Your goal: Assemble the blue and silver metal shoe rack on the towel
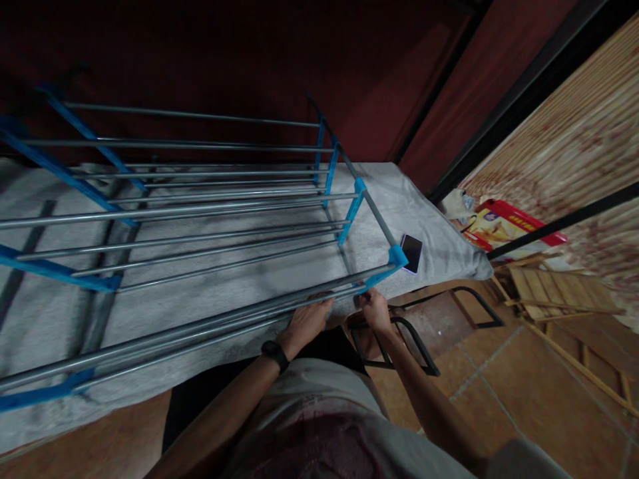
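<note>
Currently, the rack (224, 206) of grey tubes and blue brackets lies across the grey cloth (452, 249) on a raised surface, directly in front of the person. Its long axis follows the tubes, from left to right; the near tubes (200, 324) slant away from the body toward the right, and their left end runs out of view. At the right end, a grey crossbar (378, 216) runs at an angle to these tubes, from the near corner bracket (397, 257) toward the dark red panel (279, 60) behind. The right hand (375, 311) has its fingers curled in at the lower end of that bracket; the contact is partly hidden, so whether it pinches anything cannot be told. The left hand (308, 319) lies palm down beside the lowest near tube, fingers together; its fingertips are obscured and its hold cannot be confirmed. Both hands probably meet here to steady the tube ends at the joint. The rack's spread over the cloth presumably supports its weight. A phone (411, 253) rests flat just beside the corner bracket.
</note>
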